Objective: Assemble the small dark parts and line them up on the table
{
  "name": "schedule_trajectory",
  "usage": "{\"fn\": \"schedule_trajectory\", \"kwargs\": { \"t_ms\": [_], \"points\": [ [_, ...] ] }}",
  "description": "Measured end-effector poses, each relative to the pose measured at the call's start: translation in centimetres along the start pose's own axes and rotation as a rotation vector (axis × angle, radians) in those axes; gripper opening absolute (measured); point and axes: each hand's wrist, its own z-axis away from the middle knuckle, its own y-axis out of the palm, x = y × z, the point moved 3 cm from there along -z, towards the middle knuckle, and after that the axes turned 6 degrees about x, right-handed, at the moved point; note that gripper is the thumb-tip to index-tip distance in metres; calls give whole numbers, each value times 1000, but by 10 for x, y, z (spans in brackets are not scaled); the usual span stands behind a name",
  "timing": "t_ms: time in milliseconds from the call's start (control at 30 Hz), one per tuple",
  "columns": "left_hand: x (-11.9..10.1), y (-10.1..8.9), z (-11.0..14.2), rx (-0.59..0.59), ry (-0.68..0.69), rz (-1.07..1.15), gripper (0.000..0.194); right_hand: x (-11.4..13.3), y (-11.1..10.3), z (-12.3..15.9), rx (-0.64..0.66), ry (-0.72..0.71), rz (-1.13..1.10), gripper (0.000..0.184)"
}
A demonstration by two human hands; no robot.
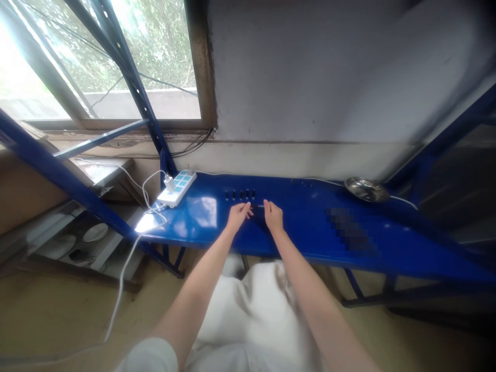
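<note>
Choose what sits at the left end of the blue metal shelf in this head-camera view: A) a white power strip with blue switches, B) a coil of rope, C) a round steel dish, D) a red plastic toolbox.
A. The white power strip with blue switches lies at the left end of the glossy blue metal shelf, with a white plug in it.

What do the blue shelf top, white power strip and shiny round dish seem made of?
The glossy blue shelf top looks like enamel-painted sheet steel, judging by its hard window glare. The white rectangular power strip seems smooth moulded plastic. The shallow round dish looks like polished stainless steel, given its mirror-like shine.
</note>
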Motion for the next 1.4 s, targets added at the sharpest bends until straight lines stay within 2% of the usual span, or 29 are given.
{"fn": "schedule_trajectory", "kwargs": {
  "t_ms": [200,333,433,567,667,900,1200,1400],
  "points": [
    [9,-1,-3,-70,-63,148,45,-2,0,0,-49,-34,-32,50],
    [13,-3,-4,-142,-77,223,41,-1,-4,1,-111,-5,-74,48],
    [11,-3,-3,-105,-72,177,37,2,-6,2,-139,-13,-85,43],
    [5,0,-2,11,-42,107,36,8,-1,1,-20,-155,-27,33],
    [4,-1,-2,-1,-30,124,35,10,5,-1,102,-219,22,28],
    [9,-2,-4,-14,-21,159,32,10,14,-2,302,-216,72,25],
    [13,0,-7,20,-22,150,31,8,16,-1,316,-272,67,25],
    [12,-1,-5,40,14,228,34,9,17,0,355,-315,70,28]
  ]
}}
